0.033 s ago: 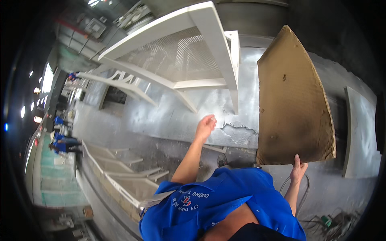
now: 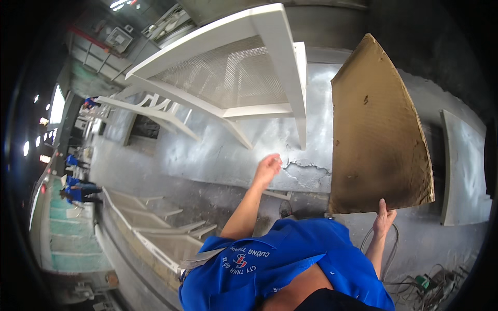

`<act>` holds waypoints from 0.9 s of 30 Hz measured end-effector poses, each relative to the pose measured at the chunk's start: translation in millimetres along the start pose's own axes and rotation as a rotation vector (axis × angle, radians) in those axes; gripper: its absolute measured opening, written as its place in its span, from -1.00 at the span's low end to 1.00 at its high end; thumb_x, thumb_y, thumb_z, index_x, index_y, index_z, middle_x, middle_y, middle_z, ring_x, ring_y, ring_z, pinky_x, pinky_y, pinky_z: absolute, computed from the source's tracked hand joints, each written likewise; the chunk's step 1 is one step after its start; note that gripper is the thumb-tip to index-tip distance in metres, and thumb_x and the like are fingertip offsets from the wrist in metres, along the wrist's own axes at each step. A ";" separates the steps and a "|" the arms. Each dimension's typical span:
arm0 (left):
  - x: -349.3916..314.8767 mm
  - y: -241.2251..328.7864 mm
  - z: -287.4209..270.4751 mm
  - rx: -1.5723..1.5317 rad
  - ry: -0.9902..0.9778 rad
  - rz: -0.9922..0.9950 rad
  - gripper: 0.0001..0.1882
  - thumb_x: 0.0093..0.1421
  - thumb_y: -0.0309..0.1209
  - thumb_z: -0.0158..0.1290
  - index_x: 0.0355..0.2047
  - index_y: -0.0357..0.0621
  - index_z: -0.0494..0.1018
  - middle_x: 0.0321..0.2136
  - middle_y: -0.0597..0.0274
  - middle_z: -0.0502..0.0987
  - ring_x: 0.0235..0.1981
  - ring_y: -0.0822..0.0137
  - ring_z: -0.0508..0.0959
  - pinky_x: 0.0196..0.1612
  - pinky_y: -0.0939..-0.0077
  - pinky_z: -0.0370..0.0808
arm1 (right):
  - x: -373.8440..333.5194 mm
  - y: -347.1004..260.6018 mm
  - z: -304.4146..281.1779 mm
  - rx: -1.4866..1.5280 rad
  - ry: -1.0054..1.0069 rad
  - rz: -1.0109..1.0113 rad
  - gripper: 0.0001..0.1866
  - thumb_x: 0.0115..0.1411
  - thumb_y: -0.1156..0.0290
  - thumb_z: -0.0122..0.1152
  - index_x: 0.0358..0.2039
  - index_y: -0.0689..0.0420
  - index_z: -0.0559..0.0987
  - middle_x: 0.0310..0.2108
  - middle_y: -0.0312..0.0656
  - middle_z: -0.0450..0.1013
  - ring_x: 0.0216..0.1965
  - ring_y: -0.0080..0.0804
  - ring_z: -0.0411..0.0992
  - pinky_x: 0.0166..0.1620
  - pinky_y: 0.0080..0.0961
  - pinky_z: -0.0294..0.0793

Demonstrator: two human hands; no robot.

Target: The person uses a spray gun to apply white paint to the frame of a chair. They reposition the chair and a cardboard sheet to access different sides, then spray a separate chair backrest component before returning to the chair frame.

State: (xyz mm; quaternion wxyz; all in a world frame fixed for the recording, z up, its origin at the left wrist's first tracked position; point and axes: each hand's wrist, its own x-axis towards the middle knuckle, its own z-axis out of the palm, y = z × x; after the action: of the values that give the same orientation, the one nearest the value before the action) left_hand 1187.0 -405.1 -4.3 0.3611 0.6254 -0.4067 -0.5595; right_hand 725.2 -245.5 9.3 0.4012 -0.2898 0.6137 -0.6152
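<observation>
My right hand (image 2: 384, 220) grips the lower edge of a large brown cardboard sheet (image 2: 381, 124), with the thumb on the near face and the other fingers hidden behind it. The sheet stands upright, has frayed edges and is darkened near the bottom. My left hand (image 2: 268, 170) is raised in front of me with loosely curled fingers and nothing visible in it. Just beyond that hand stands a white chair-like frame (image 2: 259, 110) with a woven mesh panel (image 2: 223, 75). Its legs reach down near my fingers without touching them.
A silvery sheet-like surface (image 2: 207, 160) with a torn patch lies under the frame. Another white frame (image 2: 150, 111) stands farther left, and more mesh-panelled frames (image 2: 155, 228) are at lower left. A pale panel (image 2: 461, 171) leans at right, near tangled cables (image 2: 441, 285). People in blue (image 2: 78, 192) are far left.
The whole view has tilted slightly. My left hand sits a touch lower and farther right in the picture; my right hand keeps its hold on the cardboard sheet.
</observation>
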 end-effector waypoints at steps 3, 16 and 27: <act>-5.5 -32.3 21.1 0.105 -0.328 -0.140 -0.50 0.40 -0.12 0.13 0.22 -0.12 0.44 -0.07 0.17 0.62 -0.14 0.37 0.59 -0.11 0.40 0.59 | -25.5 -37.1 49.1 0.040 0.124 -0.013 -0.80 0.36 0.40 0.31 -0.11 0.25 0.59 -0.23 -0.33 0.56 -0.28 -0.62 0.44 -0.20 -0.60 0.45; -95.5 148.7 118.6 -0.489 -1.092 0.486 -0.33 0.28 -0.01 0.25 0.18 -0.24 0.40 -0.19 0.31 0.57 -0.03 0.35 0.57 0.03 0.44 0.46 | -90.6 -154.9 41.3 0.776 -0.057 -0.534 -0.58 0.46 0.37 0.10 0.21 0.37 0.45 0.22 -0.04 0.47 0.21 -0.27 0.45 0.34 -0.23 0.37; -186.2 344.6 119.7 -0.823 -0.666 1.023 -0.58 0.30 -0.41 0.13 0.13 -0.32 0.41 -0.02 0.08 0.58 0.05 0.27 0.53 0.14 0.32 0.46 | -43.8 -249.3 161.0 1.055 -0.467 -0.656 -0.39 0.48 0.29 0.07 0.41 0.32 0.21 0.41 0.00 0.22 0.41 -0.19 0.20 0.48 -0.14 0.13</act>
State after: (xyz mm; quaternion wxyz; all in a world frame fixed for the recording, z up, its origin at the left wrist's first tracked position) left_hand 1024.0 -375.4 370.3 0.6398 -0.0316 -0.4930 -0.5887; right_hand 849.8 -311.1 274.1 0.4035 -0.3522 0.0071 -0.8444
